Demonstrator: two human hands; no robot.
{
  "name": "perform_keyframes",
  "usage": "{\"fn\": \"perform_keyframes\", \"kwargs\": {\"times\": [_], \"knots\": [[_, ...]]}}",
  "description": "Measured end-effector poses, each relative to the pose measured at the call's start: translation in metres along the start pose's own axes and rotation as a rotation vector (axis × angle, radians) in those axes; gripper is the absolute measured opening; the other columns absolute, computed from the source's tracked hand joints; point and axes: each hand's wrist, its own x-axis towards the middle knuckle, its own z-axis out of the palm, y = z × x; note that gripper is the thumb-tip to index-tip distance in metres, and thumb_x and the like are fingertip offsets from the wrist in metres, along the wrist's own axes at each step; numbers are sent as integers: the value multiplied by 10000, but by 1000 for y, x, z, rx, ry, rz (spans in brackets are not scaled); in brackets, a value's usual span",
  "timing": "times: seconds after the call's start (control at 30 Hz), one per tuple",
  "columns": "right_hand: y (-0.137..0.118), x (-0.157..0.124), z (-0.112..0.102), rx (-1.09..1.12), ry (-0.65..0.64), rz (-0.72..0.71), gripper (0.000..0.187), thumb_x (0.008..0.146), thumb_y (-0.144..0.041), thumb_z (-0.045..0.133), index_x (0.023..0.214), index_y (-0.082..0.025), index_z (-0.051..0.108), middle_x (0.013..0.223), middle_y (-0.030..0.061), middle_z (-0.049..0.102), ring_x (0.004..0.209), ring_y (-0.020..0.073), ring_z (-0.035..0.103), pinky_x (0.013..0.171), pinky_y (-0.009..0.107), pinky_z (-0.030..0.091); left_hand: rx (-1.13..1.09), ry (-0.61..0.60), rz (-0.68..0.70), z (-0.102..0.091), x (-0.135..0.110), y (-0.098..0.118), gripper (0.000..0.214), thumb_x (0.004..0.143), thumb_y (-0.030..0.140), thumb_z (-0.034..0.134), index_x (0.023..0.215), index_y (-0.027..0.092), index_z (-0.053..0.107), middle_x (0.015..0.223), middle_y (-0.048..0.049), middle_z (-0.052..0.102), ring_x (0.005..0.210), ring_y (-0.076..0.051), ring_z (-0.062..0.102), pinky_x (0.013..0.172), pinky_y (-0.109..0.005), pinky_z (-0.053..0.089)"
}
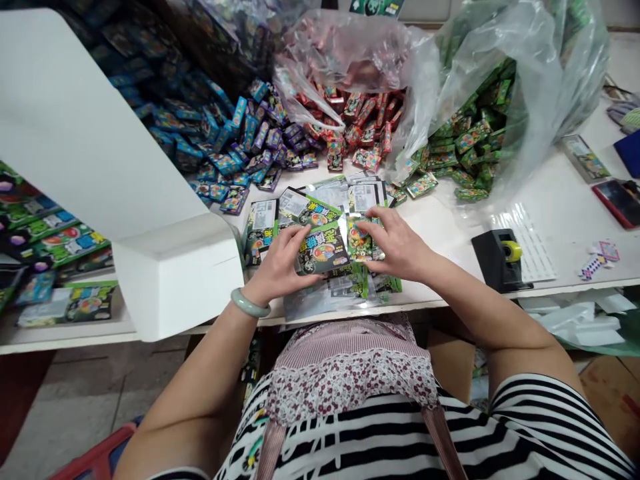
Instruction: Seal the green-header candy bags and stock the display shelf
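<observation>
My left hand [280, 263], with a pale bangle at the wrist, grips a flat black-and-green printed packet [326, 248] by its left side, thumb on top. Beside it, the fingers of my right hand [400, 243] are closed on a small colourful box [358, 241] at the packet's right edge. Whether the box is partly inside the packet I cannot tell. Under and behind both hands lie more printed packets [263, 217], overlapping in a loose pile, some with a clear plastic part.
Behind the pile are heaps of small blue boxes [217, 133], red boxes [367, 123] and green boxes [470, 150], partly in clear bags. At left a white carton [100, 133] stands close to my hand. Right are a tape dispenser [500, 257] and a phone [617, 202].
</observation>
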Motion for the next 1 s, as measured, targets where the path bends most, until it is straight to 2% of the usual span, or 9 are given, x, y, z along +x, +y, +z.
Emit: {"fn": "perform_keyframes", "kwargs": {"times": [0.13,0.37,0.53,0.6,0.73,0.8,0.87,0.93,1.0], "knots": [[3,-2,-3,45,-116,-107,715,755,-318,783,1380,-267,439,1376,154,444,1284,365,430,1074,578,417,22,-14,24,3,-5,-2,1011,718,512,785,1540,224,272,1384,-178,444,1300,-384,459,1103,-567,409],[3,-2,-2,104,-188,-139,720,760,-444,788,1365,-228,462,1320,162,498,1256,346,478,1052,558,457,42,-32,80,9,-13,6,999,749,550,751,1552,229,249,1347,-170,480,1254,-365,501,1088,-551,422],[-1,4,15,257,-48,-71,800,807,-461,755,1454,-216,352,1461,183,434,1390,322,409,1134,523,405,57,65,47,9,-14,7,969,765,561,740,1541,211,276,1339,-184,486,1235,-368,514,1057,-544,454],[-7,4,19,296,4,1,715,851,-492,701,1435,-225,388,1374,161,547,1364,320,446,1145,552,376,62,86,-3,8,-14,6,956,760,555,746,1532,215,297,1325,-179,492,1223,-368,519,1047,-546,463],[-15,10,21,359,-135,34,428,963,-433,552,1369,-305,513,1252,74,685,1389,295,452,1193,592,254,46,75,-25,9,-14,3,946,754,528,761,1527,242,297,1315,-161,496,1236,-364,514,1068,-548,453],[-2,27,21,413,-116,87,341,997,-407,481,1295,-280,590,1180,55,721,1299,260,547,1156,534,329,49,85,-25,8,-15,0,951,761,528,758,1534,250,278,1311,-158,490,1228,-359,520,1059,-540,466],[27,58,19,411,4,232,344,1024,-368,397,1221,-217,636,1044,48,750,1094,213,658,1046,436,445,66,112,-28,6,-17,-3,957,774,540,747,1544,250,257,1312,-160,483,1220,-362,527,1047,-542,477],[67,99,17,244,110,415,336,1009,-331,424,1200,-167,648,1095,83,739,1037,211,667,972,382,479,80,127,-25,4,-20,-5,959,793,542,731,1558,244,234,1327,-168,475,1232,-368,525,1049,-548,477],[106,140,17,-46,48,567,294,964,-277,511,1170,-143,673,1219,131,703,1157,253,618,1000,378,451,89,128,-18,1,-23,-5,960,812,529,719,1571,242,207,1341,-172,473,1247,-373,521,1059,-551,473]]}}
